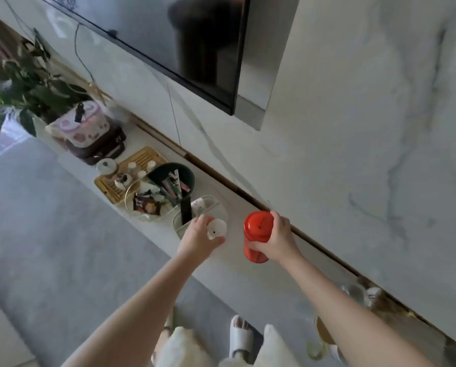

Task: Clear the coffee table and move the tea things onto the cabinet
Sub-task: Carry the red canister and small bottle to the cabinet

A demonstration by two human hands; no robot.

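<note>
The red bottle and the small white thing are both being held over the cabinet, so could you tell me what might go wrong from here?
1. The left hand holds the small white thing right above the clear container; lowering it could knock that.
2. The right hand holds the red bottle by its side, near the cabinet edge; set down tilted, it might topple.

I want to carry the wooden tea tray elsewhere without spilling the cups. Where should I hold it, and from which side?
Grip the wooden tea tray by its two short ends, one hand each, coming from the room side. It is a flat rectangle carrying loose small cups, so a level two-handed lift looks safest. The glass dish seems to overlap its near corner; move that first.
</note>
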